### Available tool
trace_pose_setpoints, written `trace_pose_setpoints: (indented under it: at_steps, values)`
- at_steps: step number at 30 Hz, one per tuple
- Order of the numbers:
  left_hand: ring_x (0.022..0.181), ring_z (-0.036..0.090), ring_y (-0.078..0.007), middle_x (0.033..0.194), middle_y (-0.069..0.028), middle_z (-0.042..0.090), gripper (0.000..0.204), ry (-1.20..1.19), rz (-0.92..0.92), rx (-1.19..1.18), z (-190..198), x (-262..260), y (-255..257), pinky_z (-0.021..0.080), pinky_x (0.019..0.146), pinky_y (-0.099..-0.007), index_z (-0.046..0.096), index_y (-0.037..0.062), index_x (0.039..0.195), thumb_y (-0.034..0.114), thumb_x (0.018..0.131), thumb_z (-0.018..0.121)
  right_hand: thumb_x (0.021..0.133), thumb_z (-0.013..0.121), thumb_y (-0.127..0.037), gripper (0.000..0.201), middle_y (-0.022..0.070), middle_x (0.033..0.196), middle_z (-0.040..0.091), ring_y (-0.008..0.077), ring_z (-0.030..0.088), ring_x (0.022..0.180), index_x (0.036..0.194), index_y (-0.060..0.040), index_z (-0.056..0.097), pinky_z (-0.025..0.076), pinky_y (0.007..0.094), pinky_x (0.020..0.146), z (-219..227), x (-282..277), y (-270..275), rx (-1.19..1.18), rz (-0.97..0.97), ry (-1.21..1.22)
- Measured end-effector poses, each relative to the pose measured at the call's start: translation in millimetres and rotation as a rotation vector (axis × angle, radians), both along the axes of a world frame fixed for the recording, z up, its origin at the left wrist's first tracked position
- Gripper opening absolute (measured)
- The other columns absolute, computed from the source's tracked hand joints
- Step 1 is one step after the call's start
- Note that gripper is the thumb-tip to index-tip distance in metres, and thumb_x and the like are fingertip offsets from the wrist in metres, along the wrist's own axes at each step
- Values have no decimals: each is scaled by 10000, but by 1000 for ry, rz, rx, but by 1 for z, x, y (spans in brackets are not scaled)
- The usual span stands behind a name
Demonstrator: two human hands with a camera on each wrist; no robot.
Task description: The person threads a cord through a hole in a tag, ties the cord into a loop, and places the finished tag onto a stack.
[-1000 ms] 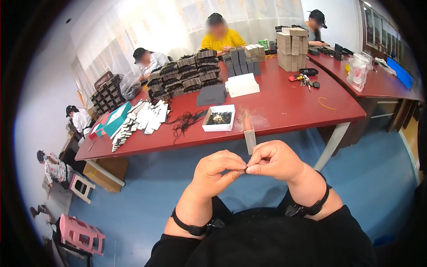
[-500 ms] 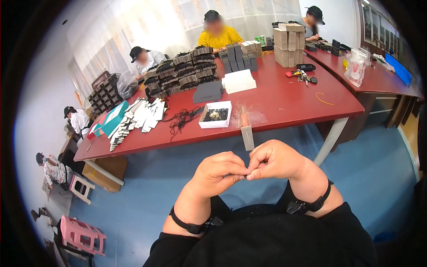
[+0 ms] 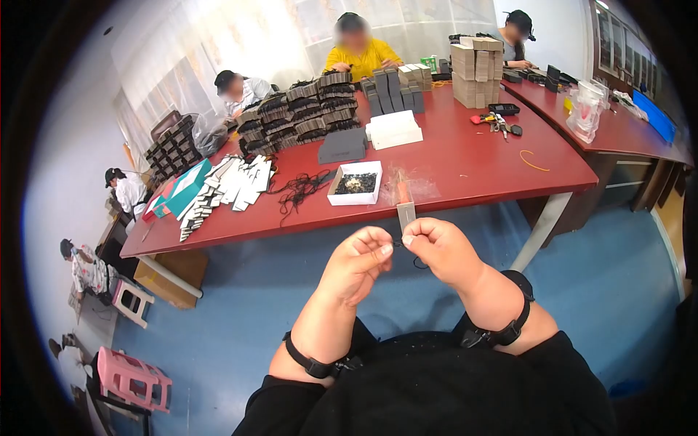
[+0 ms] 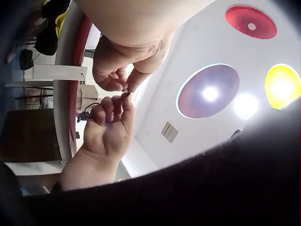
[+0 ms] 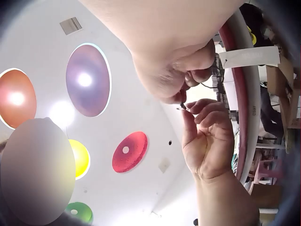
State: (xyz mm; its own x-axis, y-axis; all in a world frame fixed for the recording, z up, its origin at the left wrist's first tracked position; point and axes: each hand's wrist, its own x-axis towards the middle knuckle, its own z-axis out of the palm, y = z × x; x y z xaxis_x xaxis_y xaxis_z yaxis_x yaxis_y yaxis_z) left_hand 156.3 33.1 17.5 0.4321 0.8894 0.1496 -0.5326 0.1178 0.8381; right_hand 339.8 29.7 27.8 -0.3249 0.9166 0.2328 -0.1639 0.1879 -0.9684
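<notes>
My left hand (image 3: 358, 263) and right hand (image 3: 445, 251) are raised in front of the near table edge, fingertips close together. Thin black cord (image 3: 419, 264) loops out below the right fingers. In the left wrist view the cord loop (image 4: 88, 107) stands out beside the right hand's curled fingers. Both hands pinch at a tiny dark piece (image 5: 183, 106) where the fingertips meet, seen in the right wrist view. Left thumb and forefinger are pressed together, the other left fingers curled. Fingertips hide most of what is held.
On the red table (image 3: 480, 174) stand a white box of small black bits (image 3: 355, 183), tangled black cords (image 3: 299, 195), white strips (image 3: 231, 190) and stacked bundles (image 3: 302, 116). A pale strip (image 3: 405, 211) juts over the near edge. Other people sit around the room.
The fingertips have drawn slightly apart, and the hands have risen a little. My left fingers have curled in more. A black cord loop now shows below the right hand.
</notes>
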Motion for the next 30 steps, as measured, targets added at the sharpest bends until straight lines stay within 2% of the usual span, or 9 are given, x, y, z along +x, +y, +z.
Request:
trace_pose_setpoints:
  at_steps: [2,4,7,10,18,24,26,28,30]
  values:
    - [707,490,-99,865,-13,523,263,96,348,178,2,4,-4,408,646,-241,537,49,962,-17,745,670,846,583,-130,91,-55,677,489,13,403,564,836,-40,591,329,186,492,-4,0,2,-23,27,55]
    - [679,445,-95,841,-5,481,271,462,724,753,7,1,-8,380,623,-224,567,55,913,-2,695,718,857,571,-142,98,-67,684,482,0,396,567,838,-49,594,318,170,491,-4,-1,2,-48,53,111]
    - [699,431,-117,822,-19,446,256,730,652,1012,23,4,-27,387,600,-243,609,73,864,58,657,758,855,576,-140,94,-72,669,474,0,390,561,840,-49,591,312,169,487,0,-3,-2,-83,43,137]
    - [695,436,-129,825,-29,452,214,768,701,832,24,10,-26,383,583,-248,632,77,817,79,650,766,861,573,-136,94,-80,658,460,-5,378,560,846,-45,591,297,168,482,1,-3,-2,-62,62,99]
    - [674,438,-90,809,-7,470,198,764,643,800,22,6,-26,364,573,-212,650,51,812,37,647,758,841,597,-93,63,-69,665,461,3,360,575,849,-31,591,274,172,497,-2,-4,-4,-24,149,135]
    - [708,441,-85,827,-5,463,75,752,541,786,26,0,-22,374,606,-213,601,27,779,18,743,667,835,636,-109,100,-69,637,461,8,372,578,838,-9,625,294,175,505,-2,-3,-4,26,84,30]
    - [731,451,-74,894,-14,455,60,374,405,505,12,-8,-7,397,639,-213,560,24,799,-14,786,605,831,639,-106,96,-65,635,474,10,381,579,831,-10,632,300,174,506,-3,-1,-1,18,39,31]
    - [819,463,-82,942,-14,451,33,362,294,517,3,-10,-2,406,699,-227,546,34,816,18,828,571,828,643,-102,93,-60,634,487,12,389,580,824,-10,640,307,172,507,-5,0,4,15,-10,35]
    - [750,485,-119,943,-33,474,81,170,219,441,0,-2,-3,423,675,-250,525,65,856,92,835,599,832,635,-107,99,-44,677,534,20,424,580,866,-14,634,326,169,503,-9,3,5,8,47,-7]
